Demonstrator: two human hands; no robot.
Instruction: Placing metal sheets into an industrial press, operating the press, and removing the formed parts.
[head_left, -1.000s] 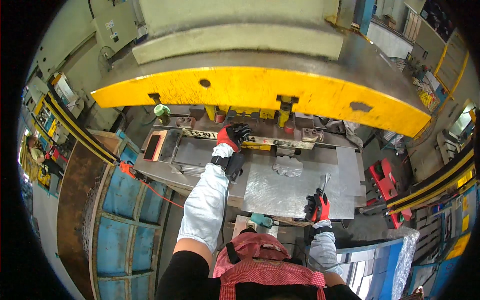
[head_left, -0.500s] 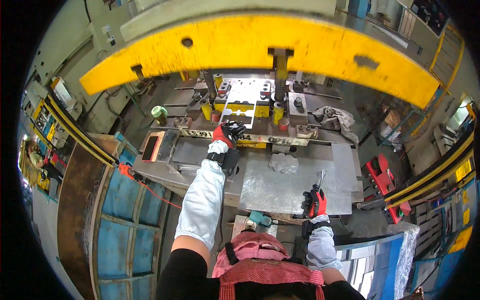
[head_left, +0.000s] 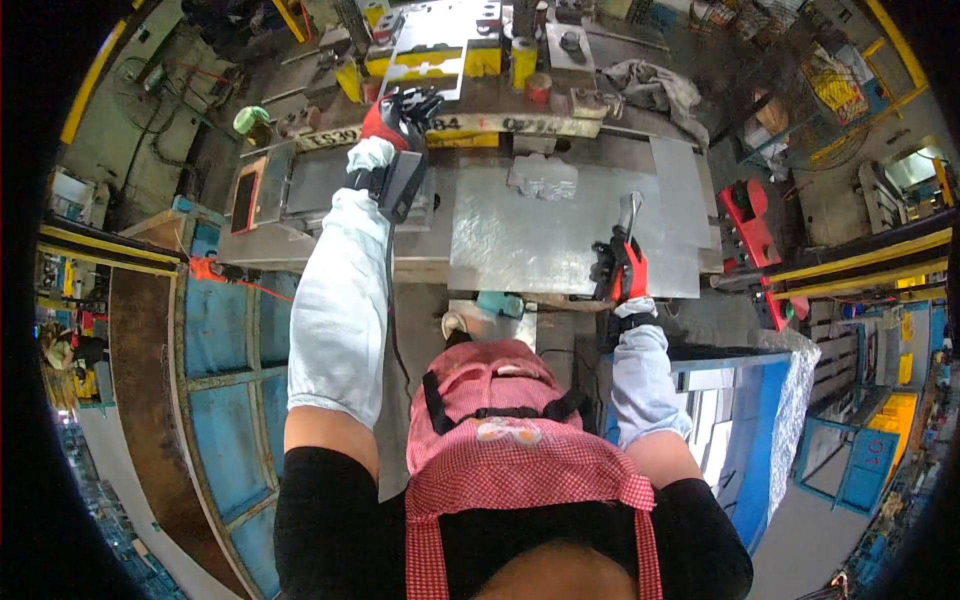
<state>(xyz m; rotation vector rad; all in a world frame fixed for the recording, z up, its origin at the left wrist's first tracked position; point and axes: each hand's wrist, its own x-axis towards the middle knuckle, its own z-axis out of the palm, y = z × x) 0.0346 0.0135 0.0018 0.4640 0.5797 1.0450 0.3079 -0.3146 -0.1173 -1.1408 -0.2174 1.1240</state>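
My left hand [head_left: 402,118], in a red and black glove, reaches to the front of the die, its fingers stretched out by the near end of a cut-out metal sheet [head_left: 446,52]. Whether the fingertips touch the sheet I cannot tell. My right hand [head_left: 622,268], gloved alike, is closed around a silver metal tool [head_left: 630,212] with a forked-looking tip, over the near right part of a flat metal plate [head_left: 530,235]. Small silver cut pieces [head_left: 543,177] lie stacked at that plate's far edge.
Yellow posts [head_left: 523,62] stand on the die. At the left are a red-edged phone-like object [head_left: 243,200] and a green-topped container [head_left: 252,124]. A grey cloth [head_left: 655,88] lies back right, near a red rack [head_left: 745,225]. Blue metal frames [head_left: 225,350] flank me.
My view has tipped downward, so the yellow press beam has left the picture and the bench appears higher. Both hands stay near the same spots on the bench, the right still gripping the tool.
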